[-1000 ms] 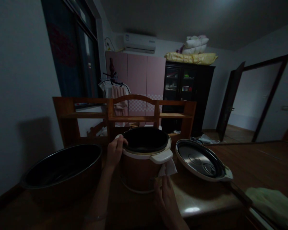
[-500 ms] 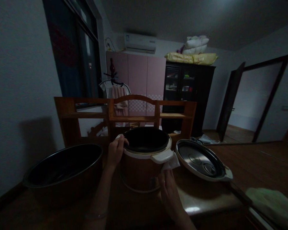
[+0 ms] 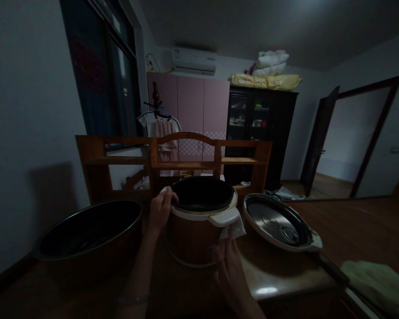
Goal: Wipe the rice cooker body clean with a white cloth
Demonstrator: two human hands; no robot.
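In the middle stands a rice cooker body (image 3: 189,239) with a white rim, a dark inside and a white handle (image 3: 224,217) at its front right. My left hand (image 3: 161,207) is closed on the cooker's left rim, fingers over the edge. Below the handle, my right hand (image 3: 231,266) holds a white cloth (image 3: 236,229) against the cooker's front right side; part of the cloth is hidden behind the handle. To the left sits a dark inner pot (image 3: 86,261). The cooker's round lid (image 3: 275,221) lies inside up on the right.
A wooden shelf unit (image 3: 186,165) rises behind the cooker. The glossy tabletop (image 3: 279,274) ends at the right, where a pale green cloth (image 3: 375,281) lies lower down. A white wall (image 3: 29,133) borders the left side.
My right hand has moved slightly left and down along the cooker's side, and the white cloth has shifted with it. My left hand, the inner pot and the lid have stayed in place.
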